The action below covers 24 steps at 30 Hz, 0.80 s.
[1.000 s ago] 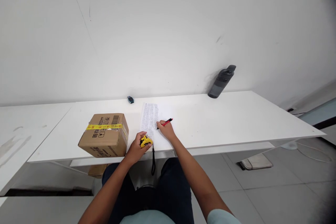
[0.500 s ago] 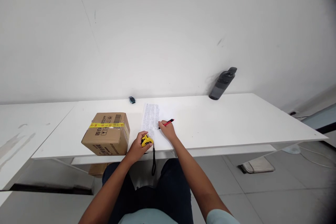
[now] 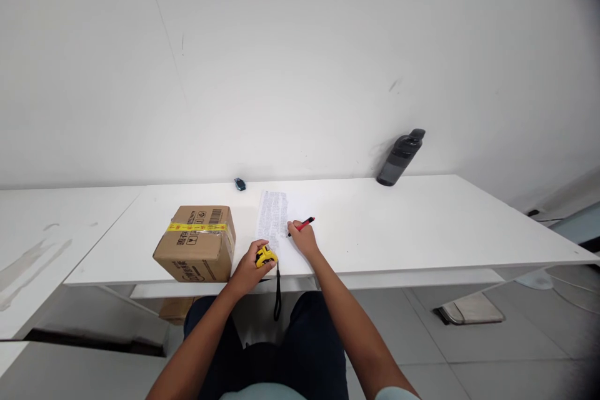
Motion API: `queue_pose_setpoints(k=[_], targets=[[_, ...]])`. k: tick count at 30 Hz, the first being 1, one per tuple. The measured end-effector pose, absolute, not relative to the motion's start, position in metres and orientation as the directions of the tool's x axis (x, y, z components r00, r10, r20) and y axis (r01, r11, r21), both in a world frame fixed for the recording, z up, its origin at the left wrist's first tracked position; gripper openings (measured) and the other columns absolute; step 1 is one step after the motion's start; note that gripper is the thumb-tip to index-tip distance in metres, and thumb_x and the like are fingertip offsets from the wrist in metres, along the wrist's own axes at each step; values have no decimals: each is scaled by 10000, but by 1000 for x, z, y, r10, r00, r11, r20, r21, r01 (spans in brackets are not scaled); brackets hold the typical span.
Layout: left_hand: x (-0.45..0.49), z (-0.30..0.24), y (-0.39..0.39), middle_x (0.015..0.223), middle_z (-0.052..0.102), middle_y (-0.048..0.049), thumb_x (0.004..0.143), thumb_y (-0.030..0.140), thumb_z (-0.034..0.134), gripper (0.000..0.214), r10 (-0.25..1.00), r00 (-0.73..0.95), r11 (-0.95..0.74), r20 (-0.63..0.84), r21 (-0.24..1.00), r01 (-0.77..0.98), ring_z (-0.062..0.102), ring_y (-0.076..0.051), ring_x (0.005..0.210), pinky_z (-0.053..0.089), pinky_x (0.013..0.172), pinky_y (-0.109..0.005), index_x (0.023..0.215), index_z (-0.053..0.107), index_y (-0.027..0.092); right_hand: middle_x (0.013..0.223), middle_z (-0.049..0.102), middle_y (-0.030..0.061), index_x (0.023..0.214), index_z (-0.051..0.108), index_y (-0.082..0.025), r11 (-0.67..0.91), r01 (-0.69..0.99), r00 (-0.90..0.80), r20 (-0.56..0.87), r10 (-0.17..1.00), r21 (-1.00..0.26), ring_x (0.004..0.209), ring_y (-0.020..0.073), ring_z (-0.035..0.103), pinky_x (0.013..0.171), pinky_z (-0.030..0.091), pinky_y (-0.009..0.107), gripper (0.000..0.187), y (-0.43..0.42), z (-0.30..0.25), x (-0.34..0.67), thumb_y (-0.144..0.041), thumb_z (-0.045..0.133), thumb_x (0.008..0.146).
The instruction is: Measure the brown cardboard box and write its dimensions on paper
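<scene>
My left hand (image 3: 249, 270) is closed around a yellow and black tape measure (image 3: 265, 255) at the near edge of the table. Its black wrist strap (image 3: 278, 294) dangles below the edge. In my right hand (image 3: 304, 239) is a red and black pen (image 3: 306, 224), tilted, its lower end over a sheet of paper (image 3: 272, 209) covered with handwriting. The lower part of the sheet lies between and partly behind my hands. Left of my left hand sits a brown cardboard box (image 3: 195, 256), closed, with yellow printed tape across its top.
Against the wall at the back right stands a dark bottle (image 3: 398, 159). A small dark object, perhaps a watch (image 3: 240, 184), lies near the table's back edge. The white table (image 3: 398, 225) adjoins another on the left. Another cardboard box (image 3: 177, 310) is underneath.
The whole view has shifted slightly, so everything sits a little lower and to the right. Both hands keep hold of the tape measure and the pen, with the right hand still at the paper.
</scene>
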State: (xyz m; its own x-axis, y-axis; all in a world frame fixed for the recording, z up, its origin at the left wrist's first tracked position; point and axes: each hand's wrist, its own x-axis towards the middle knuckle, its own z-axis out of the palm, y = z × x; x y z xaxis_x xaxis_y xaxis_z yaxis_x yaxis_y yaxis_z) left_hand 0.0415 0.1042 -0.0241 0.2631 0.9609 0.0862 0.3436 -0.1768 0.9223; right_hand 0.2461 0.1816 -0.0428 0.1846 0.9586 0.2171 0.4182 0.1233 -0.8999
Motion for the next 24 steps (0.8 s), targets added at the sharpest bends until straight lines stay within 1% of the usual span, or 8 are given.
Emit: queue_pose_setpoints(k=[8, 10, 12, 13, 15, 19, 22, 24], targets=[[39, -26, 102, 1208, 593, -79, 810, 326, 645, 518, 956, 278, -185, 87, 919, 347, 594, -212, 1047, 459, 954, -351, 1280, 471, 196, 561, 568, 11, 580, 501, -229, 208, 531, 101, 305, 947, -822, 591, 187, 557, 606, 431, 288, 436, 185, -41, 244, -462, 345, 915], [39, -25, 101, 1203, 600, -80, 812, 318, 640, 514, 954, 290, -182, 78, 918, 353, 593, -217, 1047, 457, 952, -353, 1283, 476, 197, 725, 658, 48, 713, 592, -211, 269, 584, 42, 360, 932, -766, 731, 207, 613, 700, 461, 305, 375, 203, -29, 230, -390, 346, 932], [38, -23, 99, 1227, 602, -86, 812, 306, 634, 503, 953, 294, -178, 69, 915, 362, 585, -227, 1077, 446, 969, -357, 1282, 487, 201, 950, 698, 72, 939, 639, -207, 343, 639, -48, 410, 911, -688, 890, 221, 627, 802, 459, 321, 228, 235, -10, 206, -275, 427, 893], [38, -22, 97, 1243, 602, -89, 809, 297, 633, 498, 955, 289, -171, 62, 914, 368, 580, -232, 1094, 439, 980, -359, 1279, 495, 203, 1038, 694, 75, 1047, 627, -212, 381, 664, -105, 425, 899, -643, 949, 225, 623, 840, 451, 326, 251, 254, -1, 190, -208, 473, 849], [36, -19, 92, 1269, 601, -93, 793, 273, 637, 489, 962, 270, -149, 44, 912, 383, 570, -241, 1123, 428, 996, -360, 1263, 519, 208, 1145, 678, 85, 1182, 582, -211, 452, 704, -219, 438, 872, -548, 1050, 235, 609, 905, 430, 342, 450, 292, 15, 157, -85, 517, 756], [31, -28, 90, 1238, 627, -68, 756, 249, 662, 508, 968, 248, -122, 22, 911, 394, 581, -234, 1106, 436, 977, -341, 1253, 558, 243, 1253, 646, 148, 1219, 581, -158, 557, 741, -381, 449, 808, -375, 1275, 283, 504, 1066, 307, 440, 573, 343, 18, 106, 28, 482, 686], [31, -55, 105, 1142, 671, -60, 683, 288, 739, 523, 951, 310, -127, -17, 889, 440, 615, -245, 1035, 468, 917, -335, 1190, 620, 254, 1220, 672, 161, 1232, 594, -148, 595, 746, -438, 453, 777, -298, 1288, 298, 502, 1102, 255, 491, 601, 364, -5, 101, 35, 459, 676], [35, -78, 115, 1062, 699, -67, 682, 326, 748, 435, 940, 339, -143, -30, 870, 473, 638, -260, 984, 485, 882, -349, 1105, 673, 263, 1252, 664, 139, 1269, 579, -163, 602, 750, -451, 454, 769, -274, 1314, 285, 478, 1124, 233, 488, 633, 373, -22, 107, 26, 453, 679]])
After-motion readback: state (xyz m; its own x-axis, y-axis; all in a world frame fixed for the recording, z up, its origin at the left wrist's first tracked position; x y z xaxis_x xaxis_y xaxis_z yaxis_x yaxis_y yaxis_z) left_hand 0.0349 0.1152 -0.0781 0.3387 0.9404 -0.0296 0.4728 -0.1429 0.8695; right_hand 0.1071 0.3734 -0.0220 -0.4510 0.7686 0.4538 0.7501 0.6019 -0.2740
